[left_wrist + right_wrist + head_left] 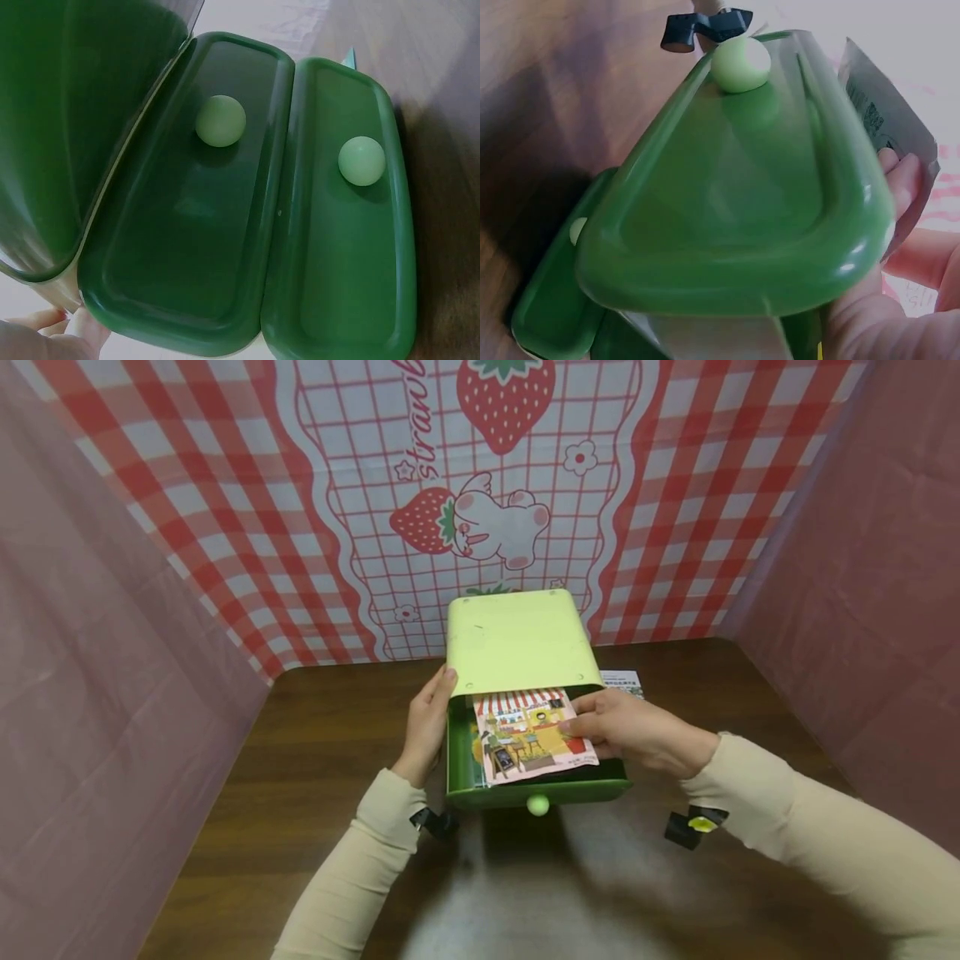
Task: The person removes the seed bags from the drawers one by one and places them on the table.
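Note:
A small yellow-green drawer cabinet stands on the table with its top drawer pulled out. My left hand rests against the cabinet's left side near the front edge. In the left wrist view, the fingertips touch that side below the dark green drawers. Over the pulled-out drawer, my right hand pinches a flat illustrated packet by its right side, thumb on the printed face. The right wrist view shows the packet's grey back beside the drawer front. Other contents of the drawer are mostly hidden under the packet.
Lower drawer fronts with round light-green knobs sit below the pulled-out drawer. A white printed card lies behind the cabinet's right side. A strawberry-patterned cloth hangs behind the brown table, with pink cloths at both sides.

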Motion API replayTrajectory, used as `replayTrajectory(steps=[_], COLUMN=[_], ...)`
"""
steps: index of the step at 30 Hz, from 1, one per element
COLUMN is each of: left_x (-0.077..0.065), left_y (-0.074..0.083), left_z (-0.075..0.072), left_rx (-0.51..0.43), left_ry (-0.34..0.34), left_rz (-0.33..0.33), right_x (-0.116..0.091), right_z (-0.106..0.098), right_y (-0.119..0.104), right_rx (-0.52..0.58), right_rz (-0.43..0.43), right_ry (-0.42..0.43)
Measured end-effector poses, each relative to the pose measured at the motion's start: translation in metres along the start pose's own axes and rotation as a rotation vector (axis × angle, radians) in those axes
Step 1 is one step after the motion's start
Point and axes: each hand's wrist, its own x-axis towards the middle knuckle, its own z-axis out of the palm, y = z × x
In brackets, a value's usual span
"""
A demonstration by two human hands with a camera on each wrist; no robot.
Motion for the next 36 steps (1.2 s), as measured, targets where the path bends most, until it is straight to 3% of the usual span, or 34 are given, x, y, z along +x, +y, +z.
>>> replayTrajectory(steps=[12, 26, 31, 36], left_x=[0.0, 0.001, 0.001, 0.0], left_y=[-0.002, -0.002, -0.003, -0.002], left_z=[0.001, 0.001, 0.0, -0.001], left_rx=[-0.025, -0.033, -0.063, -0.042], left_ry=[0.011, 0.011, -0.008, -0.02], left_rz=[-0.009, -0.018, -0.032, -0.018], right_x=[-0.025, -0.057, -0.062, -0.064], right_z=[0.001, 0.001, -0.009, -0.025], right_y=[0.0, -0.003, -0.009, -0.013], right_rx=[0.044, 0.018, 0.057, 0.026], right_rz=[0.023, -0.037, -0.062, -0.101], right_ry=[-0.08, -0.118, -0.072, 0.072])
